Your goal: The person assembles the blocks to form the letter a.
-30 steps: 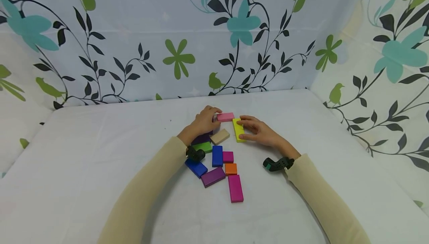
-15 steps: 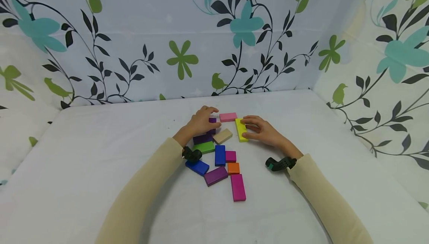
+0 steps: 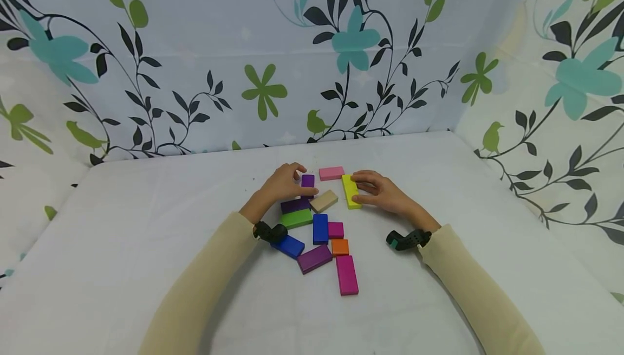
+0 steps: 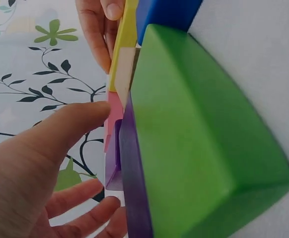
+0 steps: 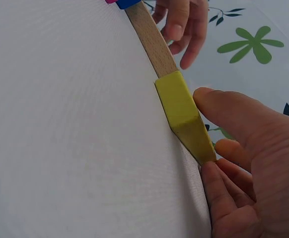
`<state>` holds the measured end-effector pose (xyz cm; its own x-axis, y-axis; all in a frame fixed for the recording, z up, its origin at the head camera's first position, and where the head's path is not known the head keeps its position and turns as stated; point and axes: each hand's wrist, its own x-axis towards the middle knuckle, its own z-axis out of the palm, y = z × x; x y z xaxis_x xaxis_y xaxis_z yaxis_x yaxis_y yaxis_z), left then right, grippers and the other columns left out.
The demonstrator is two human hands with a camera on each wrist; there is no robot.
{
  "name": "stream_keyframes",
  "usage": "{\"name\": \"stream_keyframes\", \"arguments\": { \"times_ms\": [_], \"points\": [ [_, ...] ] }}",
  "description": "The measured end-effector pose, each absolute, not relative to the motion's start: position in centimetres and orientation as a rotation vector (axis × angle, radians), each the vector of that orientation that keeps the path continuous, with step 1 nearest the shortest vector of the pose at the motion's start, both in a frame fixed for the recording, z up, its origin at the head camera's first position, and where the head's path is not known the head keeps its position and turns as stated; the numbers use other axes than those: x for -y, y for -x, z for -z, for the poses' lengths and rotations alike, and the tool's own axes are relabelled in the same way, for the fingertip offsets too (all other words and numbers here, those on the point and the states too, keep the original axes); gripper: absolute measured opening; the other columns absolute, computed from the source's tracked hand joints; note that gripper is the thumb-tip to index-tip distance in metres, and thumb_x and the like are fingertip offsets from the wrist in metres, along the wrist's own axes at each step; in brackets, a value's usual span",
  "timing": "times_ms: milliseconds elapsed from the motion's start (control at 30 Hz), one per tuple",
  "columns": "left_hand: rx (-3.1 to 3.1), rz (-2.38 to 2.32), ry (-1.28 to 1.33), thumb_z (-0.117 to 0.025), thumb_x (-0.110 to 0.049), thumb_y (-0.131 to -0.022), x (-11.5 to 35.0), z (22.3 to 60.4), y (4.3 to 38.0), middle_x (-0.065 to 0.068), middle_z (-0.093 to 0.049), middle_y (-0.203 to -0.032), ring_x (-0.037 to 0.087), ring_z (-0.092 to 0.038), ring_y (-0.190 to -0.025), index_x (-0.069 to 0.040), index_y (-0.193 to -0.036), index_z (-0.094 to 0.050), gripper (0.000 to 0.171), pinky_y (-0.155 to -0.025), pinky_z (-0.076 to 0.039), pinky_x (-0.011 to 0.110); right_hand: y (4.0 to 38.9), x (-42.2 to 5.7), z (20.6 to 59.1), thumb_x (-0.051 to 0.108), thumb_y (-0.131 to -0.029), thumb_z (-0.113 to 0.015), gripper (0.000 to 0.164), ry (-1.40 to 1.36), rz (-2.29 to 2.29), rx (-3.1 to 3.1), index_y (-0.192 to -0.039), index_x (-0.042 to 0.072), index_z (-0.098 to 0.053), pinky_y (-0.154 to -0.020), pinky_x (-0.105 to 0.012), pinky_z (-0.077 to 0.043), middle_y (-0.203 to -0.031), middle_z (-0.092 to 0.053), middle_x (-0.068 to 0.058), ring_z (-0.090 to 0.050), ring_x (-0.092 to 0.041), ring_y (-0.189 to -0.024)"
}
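Head view: Right hand (image 3: 382,192) half curled, thumb at near end and fingertips at far end of yellow block (image 3: 350,192), lightly holding it. Yellow block lies flat on white cloth (image 3: 414,301), right of beige block (image 3: 324,201); long axis runs away from the person, far end leaning slightly left, just beside pink block (image 3: 331,174), which runs left to right. Left hand (image 3: 283,182) loosely spread around violet block (image 3: 307,180), long axis near-to-far. Beige block diagonal, far end to the right. Dark purple block (image 3: 294,206) and green block (image 3: 296,219) side by side, running roughly left-right. Nearer: upright-running blue block (image 3: 320,229), small magenta block (image 3: 336,230), orange block (image 3: 340,247).

Left wrist view: left thumb straight, fingers apart, gripping nothing; violet block just beyond the fingertips. Green block fills the foreground, smooth, glossy, rounded edges.

Right wrist view: thumb tip on yellow block's edge, fingertips at its far end. Yellow block smooth, rectangular; beige block shows wood grain; cloth finely textured.
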<state>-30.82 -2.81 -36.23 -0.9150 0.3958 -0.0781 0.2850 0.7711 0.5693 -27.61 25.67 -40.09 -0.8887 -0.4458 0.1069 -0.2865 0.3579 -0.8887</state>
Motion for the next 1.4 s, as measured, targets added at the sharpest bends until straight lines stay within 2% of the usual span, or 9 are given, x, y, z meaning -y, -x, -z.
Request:
{"name": "stream_keyframes", "arguments": {
  "times_ms": [200,333,600,733,900,1033,1400],
  "points": [
    [-2.728,-0.889,-0.491,-0.078,-0.042,-0.078,3.7,36.6,30.5,0.014,-0.064,-0.106,0.023,-0.058,-0.089,-0.003,-0.131,-0.053,0.070,-0.079,-0.050,0.037,27.5,-25.7,40.1,0.003,-0.089,-0.069,0.058,0.664,1.537,-2.469,-0.140,-0.007,-0.044,-0.105,-0.035,-0.037,-0.150,-0.032,-0.023,-0.041,-0.038,-0.136],
    [-2.716,-0.911,-0.502,-0.077,-0.039,-0.080,4.0,36.7,30.5,0.013,-0.064,-0.102,0.022,-0.057,-0.085,-0.001,-0.127,-0.055,0.064,-0.077,-0.049,0.034,27.6,-25.7,40.0,0.003,-0.089,-0.069,0.058,0.666,1.532,-2.474,-0.140,-0.008,-0.044,-0.105,-0.035,-0.038,-0.150,-0.033,-0.024,-0.041,-0.038,-0.136],
    [-2.746,-0.847,-0.487,-0.073,-0.048,-0.081,3.7,36.8,30.7,0.012,-0.065,-0.106,0.022,-0.058,-0.090,-0.005,-0.132,-0.053,0.069,-0.079,-0.050,0.036,27.5,-25.6,39.9,0.001,-0.089,-0.068,0.056,0.656,1.563,-2.459,-0.139,-0.009,-0.044,-0.104,-0.035,-0.038,-0.150,-0.033,-0.025,-0.040,-0.040,-0.136],
    [-2.743,-0.853,-0.531,-0.072,-0.040,-0.085,3.8,36.6,30.6,0.013,-0.063,-0.106,0.022,-0.057,-0.088,-0.006,-0.137,-0.048,0.068,-0.078,-0.048,0.036,27.5,-25.5,39.8,0.001,-0.089,-0.067,0.057,0.655,1.561,-2.450,-0.139,-0.010,-0.043,-0.105,-0.035,-0.038,-0.150,-0.032,-0.026,-0.039,-0.040,-0.137],
    [-2.709,-0.903,-0.583,-0.069,-0.030,-0.088,4.0,36.3,30.7,0.019,-0.062,-0.118,0.028,-0.059,-0.100,-0.005,-0.138,-0.048,0.059,-0.088,-0.050,0.042,27.6,-25.5,39.7,0.002,-0.089,-0.068,0.057,0.638,1.547,-2.469,-0.140,-0.009,-0.044,-0.105,-0.035,-0.038,-0.151,-0.032,-0.024,-0.041,-0.038,-0.136],
    [-2.690,-0.927,-0.614,-0.068,-0.028,-0.089,4.1,36.3,30.9,0.021,-0.060,-0.122,0.032,-0.059,-0.109,-0.006,-0.137,-0.050,0.056,-0.093,-0.049,0.045,27.8,-25.6,39.7,0.003,-0.089,-0.068,0.057,0.625,1.543,-2.481,-0.140,-0.007,-0.045,-0.104,-0.034,-0.038,-0.151,-0.033,-0.022,-0.041,-0.037,-0.137],
    [-2.664,-0.928,-0.644,-0.065,-0.022,-0.090,4.0,36.7,31.2,0.022,-0.058,-0.127,0.033,-0.056,-0.113,-0.006,-0.138,-0.050,0.052,-0.093,-0.049,0.044,27.7,-25.8,40.0,0.003,-0.089,-0.068,0.056,0.627,1.565,-2.454,-0.140,-0.007,-0.045,-0.104,-0.033,-0.038,-0.151,-0.032,-0.022,-0.040,-0.037,-0.137]
  ]
}}
